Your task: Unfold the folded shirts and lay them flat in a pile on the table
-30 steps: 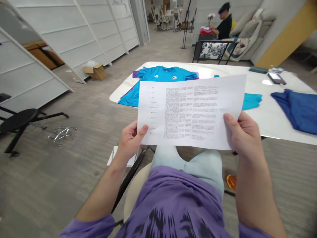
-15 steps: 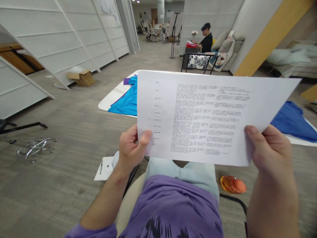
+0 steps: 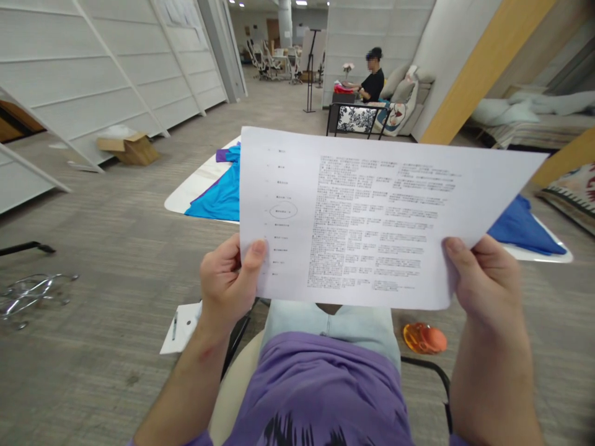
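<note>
1. We noted that the sheet of paper [image 3: 367,217] had come up closer to the camera than a second earlier; it now covered most of the table [image 3: 195,186] behind it, where before the whole teal shirt [image 3: 223,195] lay in view.
2. We judged from this that the person was reading the sheet rather than putting it down; both grips were unchanged.
3. The left hand [image 3: 227,282] pinched the lower left corner, thumb pressed on the printed face and fingers curled behind.
4. The right hand [image 3: 483,279] pinched the lower right edge in the same manner, thumb on top.
5. The sheet was held in the air above the person's lap, well apart from the table, tilted slightly with its right end higher.
6. It was white and flat, uncreased, with a short column of items at the left, one of them circled, and dense blocks of small print to the right. The print was too small for us to read.
7. A blue garment [image 3: 525,226] showed past the sheet's right edge.
</note>
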`<state>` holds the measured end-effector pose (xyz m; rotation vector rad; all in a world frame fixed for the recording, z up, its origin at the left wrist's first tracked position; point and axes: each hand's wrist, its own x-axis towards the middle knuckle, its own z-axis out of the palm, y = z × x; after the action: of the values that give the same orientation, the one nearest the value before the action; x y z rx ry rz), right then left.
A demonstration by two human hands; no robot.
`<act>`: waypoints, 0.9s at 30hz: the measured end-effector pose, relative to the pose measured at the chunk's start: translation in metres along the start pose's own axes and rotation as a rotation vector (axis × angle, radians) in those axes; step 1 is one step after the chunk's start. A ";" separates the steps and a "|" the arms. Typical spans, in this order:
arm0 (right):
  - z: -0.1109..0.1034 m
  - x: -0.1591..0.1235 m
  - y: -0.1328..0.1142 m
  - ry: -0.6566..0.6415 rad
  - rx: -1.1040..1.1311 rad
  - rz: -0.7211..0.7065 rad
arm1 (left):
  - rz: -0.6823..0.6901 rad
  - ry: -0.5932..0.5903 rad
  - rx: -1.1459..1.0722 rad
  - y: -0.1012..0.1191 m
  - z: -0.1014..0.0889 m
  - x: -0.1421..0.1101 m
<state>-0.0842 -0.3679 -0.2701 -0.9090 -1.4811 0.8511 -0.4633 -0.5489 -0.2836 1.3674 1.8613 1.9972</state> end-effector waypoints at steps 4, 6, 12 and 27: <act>0.004 0.000 -0.001 0.012 0.004 -0.008 | -0.009 0.005 0.004 0.002 -0.003 0.002; 0.004 -0.001 -0.001 0.021 0.003 -0.026 | -0.019 0.006 0.009 0.002 -0.003 0.002; 0.005 -0.004 -0.002 0.012 0.002 -0.052 | 0.000 0.074 0.041 -0.003 -0.006 0.002; 0.012 -0.006 0.003 -0.022 0.048 -0.017 | 0.094 0.073 0.139 -0.012 -0.014 0.008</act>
<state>-0.0957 -0.3723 -0.2766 -0.8534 -1.4792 0.8827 -0.4830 -0.5515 -0.2867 1.4617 2.0387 2.0217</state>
